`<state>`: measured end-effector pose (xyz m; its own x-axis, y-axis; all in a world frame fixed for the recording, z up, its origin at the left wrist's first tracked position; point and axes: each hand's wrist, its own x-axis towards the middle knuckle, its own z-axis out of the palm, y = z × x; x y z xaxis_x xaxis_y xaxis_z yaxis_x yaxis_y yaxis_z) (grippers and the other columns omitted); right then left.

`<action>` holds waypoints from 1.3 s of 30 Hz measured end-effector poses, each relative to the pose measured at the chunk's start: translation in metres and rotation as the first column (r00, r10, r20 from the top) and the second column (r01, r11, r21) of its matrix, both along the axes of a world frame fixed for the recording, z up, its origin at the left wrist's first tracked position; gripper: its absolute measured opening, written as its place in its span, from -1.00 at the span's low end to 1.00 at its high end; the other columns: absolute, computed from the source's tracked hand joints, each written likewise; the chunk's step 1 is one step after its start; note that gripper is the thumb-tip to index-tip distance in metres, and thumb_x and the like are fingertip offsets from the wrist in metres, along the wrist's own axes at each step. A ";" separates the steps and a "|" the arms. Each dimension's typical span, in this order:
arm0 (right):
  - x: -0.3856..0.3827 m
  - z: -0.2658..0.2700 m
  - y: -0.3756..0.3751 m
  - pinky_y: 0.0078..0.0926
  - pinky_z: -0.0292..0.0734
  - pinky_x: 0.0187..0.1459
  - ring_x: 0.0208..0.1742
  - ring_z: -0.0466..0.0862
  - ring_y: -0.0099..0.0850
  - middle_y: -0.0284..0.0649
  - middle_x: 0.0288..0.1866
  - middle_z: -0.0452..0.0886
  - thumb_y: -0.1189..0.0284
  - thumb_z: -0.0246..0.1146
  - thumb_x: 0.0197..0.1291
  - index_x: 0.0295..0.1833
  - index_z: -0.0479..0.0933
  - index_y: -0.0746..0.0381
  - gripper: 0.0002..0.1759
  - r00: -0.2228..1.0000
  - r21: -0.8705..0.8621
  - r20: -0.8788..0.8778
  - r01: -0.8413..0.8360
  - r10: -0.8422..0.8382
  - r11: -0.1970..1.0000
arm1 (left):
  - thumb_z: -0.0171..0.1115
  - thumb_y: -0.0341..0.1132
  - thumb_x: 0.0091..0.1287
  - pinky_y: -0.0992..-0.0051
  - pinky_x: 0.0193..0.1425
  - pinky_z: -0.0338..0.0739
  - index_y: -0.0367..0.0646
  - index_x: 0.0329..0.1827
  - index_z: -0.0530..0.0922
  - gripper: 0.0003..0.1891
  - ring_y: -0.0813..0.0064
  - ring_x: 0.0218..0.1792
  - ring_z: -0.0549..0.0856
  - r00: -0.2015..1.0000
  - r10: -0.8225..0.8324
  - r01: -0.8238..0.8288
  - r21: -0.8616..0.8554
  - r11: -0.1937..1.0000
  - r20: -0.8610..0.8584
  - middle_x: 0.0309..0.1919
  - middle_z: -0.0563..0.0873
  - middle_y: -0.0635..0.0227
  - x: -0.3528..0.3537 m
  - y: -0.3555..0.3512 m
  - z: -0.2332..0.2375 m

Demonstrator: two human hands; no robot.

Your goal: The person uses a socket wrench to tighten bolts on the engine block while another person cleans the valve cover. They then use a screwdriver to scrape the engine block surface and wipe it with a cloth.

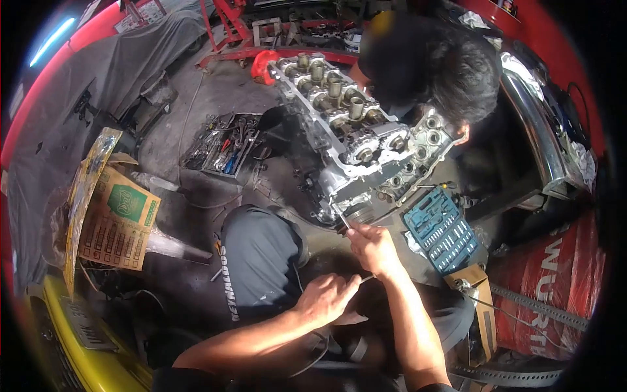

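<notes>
My right hand (373,249) is wrapped round the handle of a slim silver wrench-like tool (343,219). The tool's far end meets the lower front of the engine (356,157), just above a dark grooved pulley (359,214); its exact head shape is too small to tell. My left hand (330,298) is lower and nearer to me, closed with thumb and fingers together. A thin metal rod (367,279) sticks out from its thumb side; the rest is hidden in the fist. On top of the engine, the valve train and two round gears lie exposed.
A co-worker (450,65) bends over the engine's far right side. A teal socket set (441,228) lies open at right, a tool tray (225,144) at left. Cardboard (121,219), a yellow car part (88,336) and a red WURTH-marked wrapped object (555,287) surround me.
</notes>
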<state>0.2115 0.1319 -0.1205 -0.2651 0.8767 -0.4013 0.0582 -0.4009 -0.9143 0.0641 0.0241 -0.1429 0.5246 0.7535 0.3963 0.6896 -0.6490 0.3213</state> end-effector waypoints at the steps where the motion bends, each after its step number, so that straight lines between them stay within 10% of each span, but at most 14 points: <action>1: -0.002 -0.001 0.000 -0.65 0.31 -0.50 -0.56 0.39 -0.69 -0.46 -0.54 0.49 0.40 0.26 0.42 0.25 0.62 0.32 -0.63 0.999 0.060 0.049 -0.002 -0.001 0.998 | 0.45 0.05 0.10 0.29 -0.19 0.64 -0.30 0.11 0.53 -0.33 0.27 -0.33 0.67 1.000 -0.002 0.002 0.040 0.999 0.000 -0.36 0.62 0.29 0.000 0.001 0.003; 7: 0.004 -0.011 0.000 -0.67 0.30 -0.50 -0.58 0.37 -0.68 -0.41 -0.53 0.49 0.41 0.27 0.40 0.23 0.62 0.31 -0.65 0.991 -0.124 -0.129 0.019 -0.035 0.992 | 0.43 -0.12 0.13 0.27 -0.40 0.62 -0.16 -0.22 0.53 -0.65 0.26 -0.46 0.69 0.983 -0.164 0.174 -0.129 0.976 0.081 -0.51 0.61 0.31 0.014 0.025 0.037; 16: 0.004 -0.010 0.002 -0.73 0.23 -0.53 -0.57 0.33 -0.69 -0.44 -0.50 0.48 0.42 0.27 0.40 0.15 0.65 0.24 -0.73 0.959 -0.260 -0.268 0.021 -0.093 0.965 | 0.29 -0.31 0.16 0.22 -0.43 0.68 -0.35 -0.14 0.56 -0.70 0.19 -0.45 0.76 0.952 -0.266 0.164 -0.485 0.859 -0.151 -0.46 0.71 0.14 0.032 0.051 0.086; 27: -0.013 -0.017 -0.027 -0.61 0.41 -0.42 -0.49 0.43 -0.69 -0.42 -0.52 0.52 0.41 0.27 0.39 0.28 0.59 0.35 -0.59 0.905 0.424 0.381 0.012 -0.191 0.905 | 0.11 -0.34 0.30 0.12 -0.15 0.64 -0.21 -0.17 0.56 -0.84 0.17 -0.23 0.75 0.996 0.048 -0.078 -0.517 0.852 -0.071 -0.33 0.73 0.11 0.006 0.004 -0.023; 32: -0.018 -0.010 -0.023 -0.37 0.53 -0.30 -0.42 0.64 -0.45 -0.04 -0.41 0.69 0.45 0.28 0.34 0.28 0.60 0.28 -0.59 0.803 0.547 0.543 -0.115 -0.247 0.829 | 0.11 -0.36 0.30 0.08 0.13 0.56 -0.22 0.02 0.59 -0.73 -0.02 0.06 0.68 0.977 0.157 -0.001 -0.744 0.668 0.141 -0.09 0.73 0.02 0.019 0.019 -0.038; 39: -0.019 -0.009 -0.023 -0.20 0.64 -0.30 -0.41 0.72 -0.09 -0.03 -0.36 0.68 0.41 0.31 0.30 0.24 0.64 0.14 -0.61 0.604 0.602 0.733 -0.364 -0.312 0.711 | 0.14 -0.32 0.30 0.13 0.20 0.52 -0.26 0.10 0.55 -0.65 -0.07 0.09 0.61 0.917 0.106 0.156 -0.591 0.791 0.385 0.00 0.67 0.01 0.041 0.019 -0.094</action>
